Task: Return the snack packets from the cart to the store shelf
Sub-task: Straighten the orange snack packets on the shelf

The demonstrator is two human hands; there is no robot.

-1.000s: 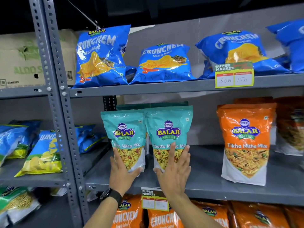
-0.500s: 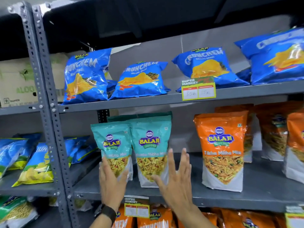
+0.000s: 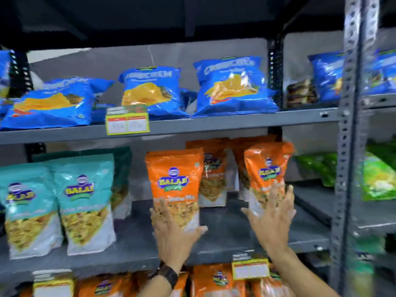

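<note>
- Left hand [image 3: 173, 230]: fingers spread, palm flat against the lower front of an upright orange packet [image 3: 174, 181]; not closed around it.
- Right hand [image 3: 272, 219]: fingers spread, pressed on a second orange packet [image 3: 266, 166], which tilts slightly.
- Both packets stand on the middle shelf [image 3: 225, 239], well apart.
- Two teal packets [image 3: 83, 196] stand at left.
- Blue packets [image 3: 231, 86] lie on the shelf above.

left hand [image 3: 175, 234]: bare | left wrist: 1 dark watch [image 3: 168, 275], black strap | right hand [image 3: 272, 221]: bare | forearms: no sleeves, no rings seen
</note>
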